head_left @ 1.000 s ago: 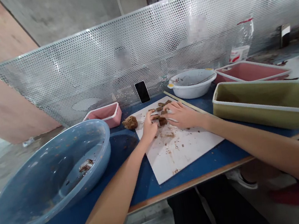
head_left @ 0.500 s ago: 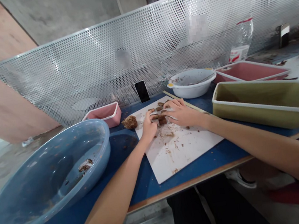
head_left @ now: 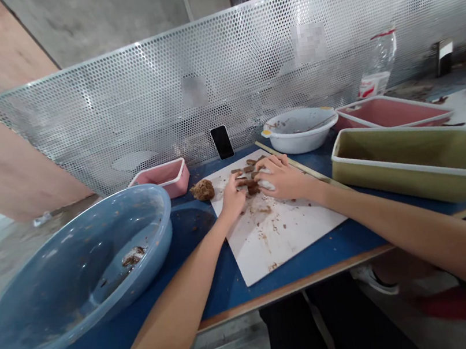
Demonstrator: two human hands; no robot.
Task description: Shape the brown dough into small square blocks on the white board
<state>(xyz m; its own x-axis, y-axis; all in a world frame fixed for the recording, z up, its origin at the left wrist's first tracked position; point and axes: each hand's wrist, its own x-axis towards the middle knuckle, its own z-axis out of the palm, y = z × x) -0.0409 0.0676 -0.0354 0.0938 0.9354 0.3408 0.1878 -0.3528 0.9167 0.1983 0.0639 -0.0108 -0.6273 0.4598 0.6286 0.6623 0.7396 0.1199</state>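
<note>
Pieces [head_left: 253,188] of brown colour lie on the board [head_left: 288,248], in the narrow space between the fingers of the two hands. The left hand [head_left: 232,198] is on their left side, with the fingers bent a little and their tips at the left ends of the pieces. The right hand [head_left: 281,180] comes from the other side, palm down, with the fingers curved and spread, and their tips are at the right ends. Whether the fingers of either hand grip these pieces, or only rest against them, I cannot tell, because the parts are small and partly covered. Some more brown pieces lie just beyond the fingertips, near the far edge of the board. On the near part of the board, crumbs and a brown smear [head_left: 273,266] are visible

Just beside the left edge of the board, a rough lump [head_left: 202,190] sits on the blue desk [head_left: 218,284]. A stick [head_left: 267,148] lies slanting along the right side, passing behind the right hand. Farther back, a phone [head_left: 222,142] leans near the mesh [head_left: 138,95]. A large basin [head_left: 53,289] stands on the left, and a bowl [head_left: 300,142] and a green box [head_left: 412,177] are on the right
</note>
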